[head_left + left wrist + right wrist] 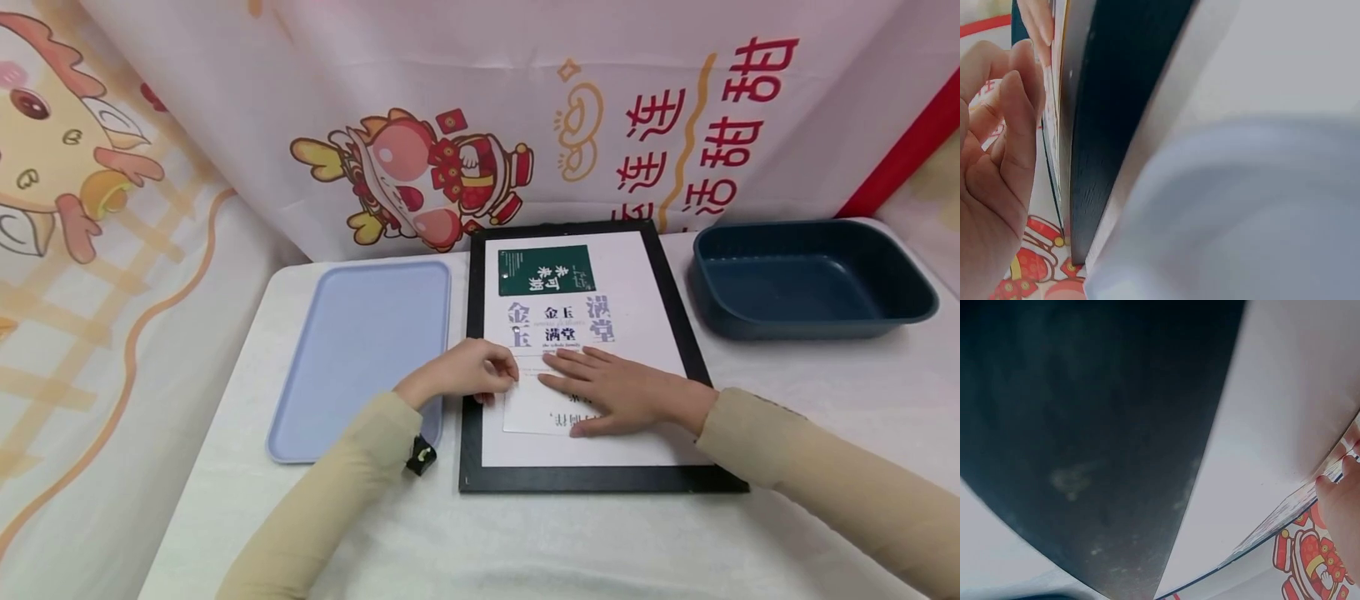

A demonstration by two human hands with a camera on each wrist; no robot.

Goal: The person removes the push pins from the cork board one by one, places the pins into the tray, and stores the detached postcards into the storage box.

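Observation:
A black-framed white board (592,479) lies on the table, with several printed cards on it. My right hand (618,387) rests with its fingers spread on a white card (534,410) with dark lettering. At that card's left edge, my left hand (476,371) has its fingers curled, thumb and fingertips together close over the board. In the left wrist view these fingertips (1019,81) meet beside the board's surface; I cannot tell whether something tiny is between them. A green card (525,283) and a white card with blue characters (558,323) lie farther up the board.
To the left is a pale blue tray (360,350), close beside the frame and under the left wrist. A deep dark blue bin (813,329) stands at the right, beyond the frame. White cloth (570,542) covers the table, and a printed curtain (525,92) hangs behind it.

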